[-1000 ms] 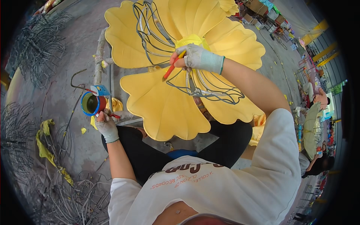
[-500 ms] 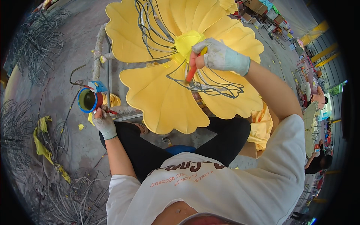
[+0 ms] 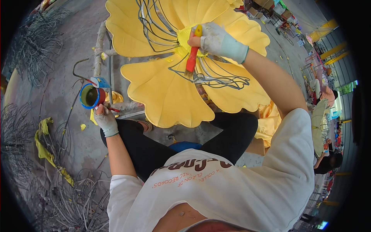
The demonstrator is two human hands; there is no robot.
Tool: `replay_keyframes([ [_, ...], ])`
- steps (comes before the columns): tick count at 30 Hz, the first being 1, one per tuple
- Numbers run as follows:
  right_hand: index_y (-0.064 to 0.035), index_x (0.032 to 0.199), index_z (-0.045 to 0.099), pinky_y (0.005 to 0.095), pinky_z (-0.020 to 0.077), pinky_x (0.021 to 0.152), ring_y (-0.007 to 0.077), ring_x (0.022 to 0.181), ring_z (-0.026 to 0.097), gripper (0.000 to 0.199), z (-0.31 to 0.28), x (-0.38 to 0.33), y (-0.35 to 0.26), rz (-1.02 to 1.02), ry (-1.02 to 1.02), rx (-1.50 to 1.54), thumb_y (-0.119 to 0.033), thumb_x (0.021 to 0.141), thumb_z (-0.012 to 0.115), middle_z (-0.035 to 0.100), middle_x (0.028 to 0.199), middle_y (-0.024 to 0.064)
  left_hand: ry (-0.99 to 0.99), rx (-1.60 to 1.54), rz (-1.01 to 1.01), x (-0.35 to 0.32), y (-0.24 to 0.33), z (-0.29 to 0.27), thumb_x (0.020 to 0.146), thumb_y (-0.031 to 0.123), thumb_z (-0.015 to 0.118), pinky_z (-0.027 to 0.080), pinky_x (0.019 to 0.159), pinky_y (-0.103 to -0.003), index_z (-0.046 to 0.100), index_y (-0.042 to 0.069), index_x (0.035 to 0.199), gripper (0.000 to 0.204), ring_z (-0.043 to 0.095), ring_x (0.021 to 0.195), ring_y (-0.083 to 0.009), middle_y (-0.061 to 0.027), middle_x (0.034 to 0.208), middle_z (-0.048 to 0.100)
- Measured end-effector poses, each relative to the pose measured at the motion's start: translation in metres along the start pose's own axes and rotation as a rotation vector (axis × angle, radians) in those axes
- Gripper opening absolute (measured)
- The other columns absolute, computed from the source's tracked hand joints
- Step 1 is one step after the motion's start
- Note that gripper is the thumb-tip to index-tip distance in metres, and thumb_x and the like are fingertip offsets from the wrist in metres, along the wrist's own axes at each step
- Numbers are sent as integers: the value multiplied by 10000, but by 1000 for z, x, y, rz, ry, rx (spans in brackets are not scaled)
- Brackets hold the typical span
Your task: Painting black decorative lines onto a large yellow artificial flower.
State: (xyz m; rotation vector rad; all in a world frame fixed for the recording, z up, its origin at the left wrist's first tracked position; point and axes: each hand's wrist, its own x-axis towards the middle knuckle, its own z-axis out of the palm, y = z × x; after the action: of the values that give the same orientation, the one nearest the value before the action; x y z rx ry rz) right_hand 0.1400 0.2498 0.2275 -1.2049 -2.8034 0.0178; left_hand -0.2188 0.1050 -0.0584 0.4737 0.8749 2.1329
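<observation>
A large yellow fabric flower [image 3: 166,96] with scalloped petals spreads in front of me. Dark bent wires [image 3: 232,83] run over its petals from the bright yellow centre [image 3: 183,40]. My right hand [image 3: 217,38], in a whitish work glove, is closed round a paintbrush [image 3: 191,58] with a red and yellow handle. The brush points down, its bristles at the wires near the gap between two petals; whether they touch is unclear. Off to the left, my gloved left hand [image 3: 106,120] grips a small blue-rimmed can [image 3: 102,96] with dark liquid inside.
A hooked wire [image 3: 75,71] rises beside the can. Wrapped poles [image 3: 99,50] stand left of the flower. Piles of grey wire [image 3: 81,201] and a yellow cloth strip [image 3: 44,150] lie on the left floor. Golden fabric [image 3: 269,125] hangs at right. Another person [image 3: 328,162] is at far right.
My right hand has shifted a little left and up, and the brush stands more upright with its bristles further left. The flower sits slightly higher in view. The left hand still holds the can.
</observation>
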Motion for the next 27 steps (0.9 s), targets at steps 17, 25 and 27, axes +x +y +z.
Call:
replay_keyframes([
  [17,-101,827,622,294,460,594,212,640,593,217,18,4,-49,-426,284,73,-314,857,589,682,806,-4,-4,4,-20,-1,2,-2,868,83,513,394,827,-278,446,113,636,243,485,698,-151,-6,599,419],
  [25,-50,850,658,283,436,612,169,636,532,152,37,36,-31,172,-110,561,-189,798,627,645,808,69,17,328,195,-2,-4,-7,864,82,516,394,822,-283,441,114,633,245,495,708,-163,-6,590,413],
  [27,-56,828,655,292,438,629,186,656,537,148,22,28,-40,82,-129,531,-188,768,621,640,789,69,-7,157,92,-3,3,-4,864,81,513,393,818,-286,443,114,633,243,501,716,-167,-8,587,413],
])
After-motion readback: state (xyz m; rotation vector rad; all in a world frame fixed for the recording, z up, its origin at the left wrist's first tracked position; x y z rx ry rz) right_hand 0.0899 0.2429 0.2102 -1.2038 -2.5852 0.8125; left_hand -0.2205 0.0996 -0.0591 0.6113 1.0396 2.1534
